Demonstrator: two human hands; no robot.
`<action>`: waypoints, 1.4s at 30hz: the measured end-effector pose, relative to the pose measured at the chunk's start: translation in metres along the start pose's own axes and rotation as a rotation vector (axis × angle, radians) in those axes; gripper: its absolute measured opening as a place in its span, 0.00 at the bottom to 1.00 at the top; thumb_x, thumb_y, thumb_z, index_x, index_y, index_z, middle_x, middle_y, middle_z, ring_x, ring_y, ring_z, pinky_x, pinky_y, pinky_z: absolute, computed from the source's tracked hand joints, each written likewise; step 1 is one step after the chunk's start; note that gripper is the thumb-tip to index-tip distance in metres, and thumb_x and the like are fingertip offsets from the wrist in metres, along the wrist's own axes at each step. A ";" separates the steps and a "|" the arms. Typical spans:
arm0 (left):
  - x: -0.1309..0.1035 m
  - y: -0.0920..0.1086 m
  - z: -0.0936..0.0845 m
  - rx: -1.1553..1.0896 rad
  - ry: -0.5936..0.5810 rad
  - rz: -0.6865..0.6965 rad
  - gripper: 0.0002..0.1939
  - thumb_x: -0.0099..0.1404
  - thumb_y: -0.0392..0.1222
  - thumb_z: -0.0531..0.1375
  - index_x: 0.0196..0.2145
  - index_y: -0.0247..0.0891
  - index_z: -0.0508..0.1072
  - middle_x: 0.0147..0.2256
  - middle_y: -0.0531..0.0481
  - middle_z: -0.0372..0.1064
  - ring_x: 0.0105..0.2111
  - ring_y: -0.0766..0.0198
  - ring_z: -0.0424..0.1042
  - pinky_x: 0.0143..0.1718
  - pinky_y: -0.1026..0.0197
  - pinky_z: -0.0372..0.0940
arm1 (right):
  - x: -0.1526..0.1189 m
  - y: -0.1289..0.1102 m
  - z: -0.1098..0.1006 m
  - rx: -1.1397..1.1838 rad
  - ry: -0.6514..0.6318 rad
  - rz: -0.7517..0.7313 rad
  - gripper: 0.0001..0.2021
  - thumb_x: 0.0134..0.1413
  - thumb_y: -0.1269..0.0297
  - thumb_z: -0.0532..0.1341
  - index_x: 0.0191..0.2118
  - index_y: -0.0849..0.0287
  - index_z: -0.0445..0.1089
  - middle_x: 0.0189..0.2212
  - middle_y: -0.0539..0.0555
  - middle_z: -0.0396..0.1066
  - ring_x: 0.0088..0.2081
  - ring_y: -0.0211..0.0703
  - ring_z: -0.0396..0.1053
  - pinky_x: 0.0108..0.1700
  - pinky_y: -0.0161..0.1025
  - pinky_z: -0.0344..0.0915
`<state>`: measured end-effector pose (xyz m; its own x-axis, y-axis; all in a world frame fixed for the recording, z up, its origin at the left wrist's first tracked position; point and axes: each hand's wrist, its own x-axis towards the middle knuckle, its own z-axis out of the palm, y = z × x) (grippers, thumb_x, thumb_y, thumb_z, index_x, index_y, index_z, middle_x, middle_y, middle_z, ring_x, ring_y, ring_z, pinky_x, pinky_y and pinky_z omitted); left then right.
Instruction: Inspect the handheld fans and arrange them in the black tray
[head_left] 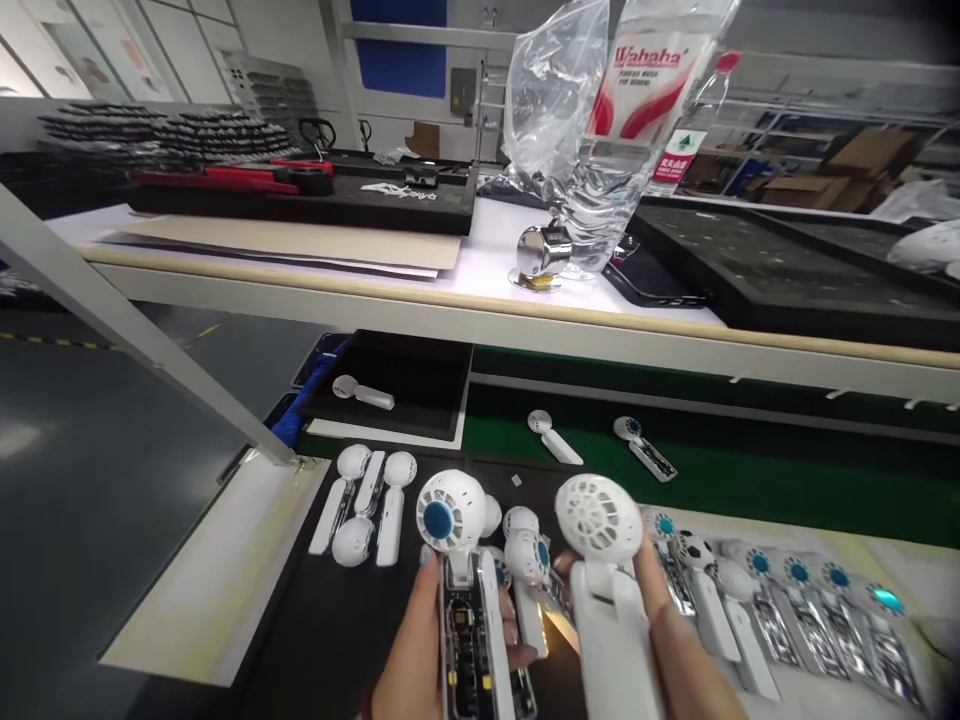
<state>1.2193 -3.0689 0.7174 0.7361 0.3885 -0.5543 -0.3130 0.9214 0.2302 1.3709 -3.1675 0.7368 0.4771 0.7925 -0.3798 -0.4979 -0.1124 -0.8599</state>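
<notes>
My left hand (411, 645) is closed around a white handheld fan (452, 512). Its round head has a blue hub, and circuit parts show along its clear-fronted handle. In my right hand (679, 645) is another handheld fan (598, 518), its white slotted grille and plain white handle towards me. Both are held upright side by side, fingers partly hidden behind the handles. Between and behind them, more fans (523, 553) lie on the black mat (300, 635). To the left lies a small group of white fans (390, 510).
At right, several fans with clear handles (814, 620) lie in a row. Beyond, two fans (555, 437) (645, 450) rest on the green belt, and one lies on a black tray (420, 365). A shelf (480, 310) crosses above, carrying a large water bottle (622, 130). A slanted post (150, 345) stands left.
</notes>
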 end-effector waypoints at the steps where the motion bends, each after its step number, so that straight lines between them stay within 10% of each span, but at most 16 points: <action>1: -0.004 0.001 -0.002 0.015 -0.014 0.024 0.28 0.56 0.63 0.49 0.26 0.33 0.72 0.26 0.46 0.71 0.24 0.63 0.68 0.35 0.54 0.65 | -0.001 0.002 -0.001 0.169 0.012 0.038 0.36 0.39 0.37 0.56 0.54 0.49 0.55 0.43 0.56 0.68 0.43 0.55 0.66 0.44 0.49 0.64; 5: -0.020 0.009 -0.005 0.161 0.016 0.089 0.30 0.57 0.63 0.48 0.23 0.31 0.72 0.20 0.46 0.69 0.19 0.65 0.67 0.23 0.64 0.61 | -0.004 0.017 -0.002 0.622 0.065 0.276 0.15 0.48 0.52 0.58 0.42 0.50 0.67 0.30 0.49 0.70 0.32 0.46 0.69 0.31 0.43 0.68; 10: -0.031 0.022 -0.008 0.306 0.209 -0.063 0.39 0.56 0.68 0.40 0.18 0.29 0.70 0.12 0.45 0.64 0.12 0.69 0.61 0.13 0.69 0.53 | -0.021 0.052 0.013 0.885 -0.138 0.416 0.30 0.35 0.44 0.65 0.42 0.62 0.67 0.25 0.49 0.65 0.20 0.29 0.59 0.20 0.29 0.60; 16: -0.038 0.029 -0.015 0.264 0.157 0.039 0.25 0.60 0.58 0.47 0.30 0.33 0.71 0.26 0.48 0.70 0.25 0.63 0.69 0.29 0.60 0.68 | -0.042 0.072 0.022 0.608 -0.021 0.470 0.19 0.48 0.47 0.58 0.42 0.53 0.66 0.45 0.54 0.67 0.42 0.51 0.67 0.40 0.46 0.65; 22: -0.053 0.033 -0.015 0.303 0.115 0.035 0.23 0.62 0.55 0.45 0.30 0.35 0.71 0.26 0.47 0.70 0.26 0.62 0.70 0.28 0.57 0.69 | -0.040 0.053 0.025 0.509 -0.026 0.436 0.25 0.49 0.40 0.51 0.40 0.55 0.68 0.30 0.53 0.71 0.34 0.46 0.67 0.45 0.56 0.62; 30: -0.067 0.029 -0.022 0.372 0.115 0.078 0.20 0.62 0.55 0.46 0.35 0.37 0.68 0.28 0.47 0.70 0.28 0.60 0.69 0.31 0.54 0.69 | -0.044 0.063 0.053 0.275 0.276 0.272 0.23 0.41 0.40 0.58 0.30 0.57 0.68 0.18 0.50 0.66 0.22 0.39 0.64 0.29 0.40 0.67; 36: -0.074 0.030 -0.034 0.296 0.078 0.033 0.21 0.61 0.54 0.48 0.35 0.35 0.71 0.30 0.47 0.71 0.29 0.59 0.70 0.32 0.55 0.69 | -0.062 0.053 0.072 0.244 -0.176 0.289 0.14 0.52 0.57 0.56 0.44 0.56 0.61 0.41 0.56 0.69 0.42 0.49 0.67 0.46 0.49 0.62; 42: -0.086 0.037 -0.042 0.216 0.078 -0.023 0.18 0.60 0.48 0.50 0.33 0.31 0.73 0.29 0.44 0.71 0.28 0.59 0.70 0.31 0.54 0.69 | -0.062 0.058 0.083 0.243 -0.223 0.265 0.15 0.49 0.63 0.58 0.45 0.53 0.58 0.41 0.53 0.68 0.42 0.45 0.67 0.45 0.47 0.63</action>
<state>1.1191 -3.0682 0.7404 0.6901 0.3740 -0.6196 -0.1550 0.9126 0.3783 1.2529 -3.1735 0.7388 0.1543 0.8684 -0.4713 -0.7517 -0.2064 -0.6264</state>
